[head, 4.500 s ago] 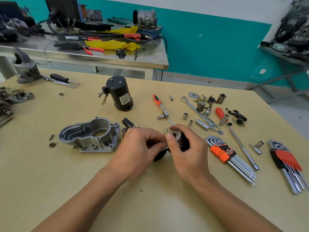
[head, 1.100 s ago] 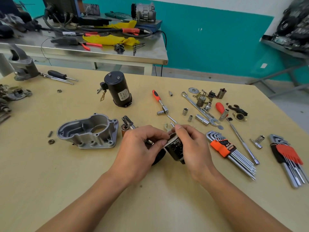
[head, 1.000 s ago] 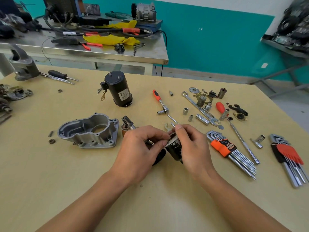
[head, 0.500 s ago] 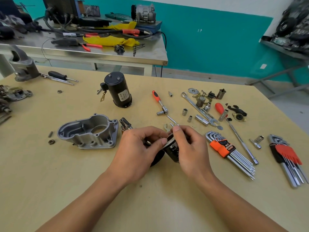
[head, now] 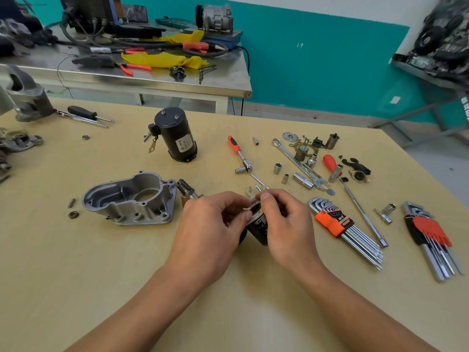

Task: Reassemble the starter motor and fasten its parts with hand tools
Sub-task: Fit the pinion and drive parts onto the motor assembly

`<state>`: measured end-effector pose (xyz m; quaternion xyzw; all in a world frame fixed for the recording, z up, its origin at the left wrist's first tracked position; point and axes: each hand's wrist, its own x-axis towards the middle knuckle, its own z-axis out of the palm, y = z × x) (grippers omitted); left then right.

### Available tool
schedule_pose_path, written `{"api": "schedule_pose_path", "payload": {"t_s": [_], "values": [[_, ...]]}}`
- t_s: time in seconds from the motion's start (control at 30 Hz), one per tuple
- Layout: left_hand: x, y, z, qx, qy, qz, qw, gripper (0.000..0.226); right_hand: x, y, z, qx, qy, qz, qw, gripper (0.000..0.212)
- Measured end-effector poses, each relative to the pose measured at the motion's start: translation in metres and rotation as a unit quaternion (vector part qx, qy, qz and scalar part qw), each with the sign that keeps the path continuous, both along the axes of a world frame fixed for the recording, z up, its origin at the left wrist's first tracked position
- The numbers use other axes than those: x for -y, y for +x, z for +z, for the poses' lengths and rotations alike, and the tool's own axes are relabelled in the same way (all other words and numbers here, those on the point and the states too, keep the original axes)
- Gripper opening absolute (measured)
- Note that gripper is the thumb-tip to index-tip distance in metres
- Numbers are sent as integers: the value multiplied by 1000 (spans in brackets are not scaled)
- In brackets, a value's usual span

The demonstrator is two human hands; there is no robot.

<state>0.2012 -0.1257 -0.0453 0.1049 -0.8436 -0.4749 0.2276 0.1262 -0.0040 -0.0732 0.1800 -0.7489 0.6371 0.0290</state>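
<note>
Both my hands meet at the table's middle around a small black cylindrical part (head: 258,226) with a silver rim. My left hand (head: 210,232) pinches its rim from the left, and my right hand (head: 286,224) grips it from the right with the thumb on top. Most of the part is hidden by my fingers. A grey cast housing (head: 132,199) lies open to the left. Behind it stands the black motor body (head: 177,135). A shaft piece (head: 187,190) pokes out beside the housing.
An orange-handled ratchet (head: 239,154), sockets, a spanner (head: 299,163), a long driver (head: 355,196) and two hex-key sets (head: 340,224) (head: 431,237) lie to the right. A nut (head: 73,214) and pin sit at the left. A steel bench (head: 152,74) stands behind.
The black part has tilted a little between my fingers, and my right thumb has shifted over its rim. Everything else on the table lies as before.
</note>
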Motion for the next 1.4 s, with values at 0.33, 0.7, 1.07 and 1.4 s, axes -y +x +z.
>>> {"api": "schedule_pose_path", "payload": {"t_s": [0.33,0.7,1.07,1.4], "values": [[0,3,6,34,1,14,999,28,2,4,-2,-3,-19,-1,1000,24],[6,4,7,44,5,-10,999,15,-1,1,-5,4,-17,1,1000,22],[1,6,14,63,-142,-38,987,13,5,1,-6,-9,-22,-10,1000,29],[3,8,14,71,-144,-30,986,16,5,0,-3,-51,1,21,998,25]]}}
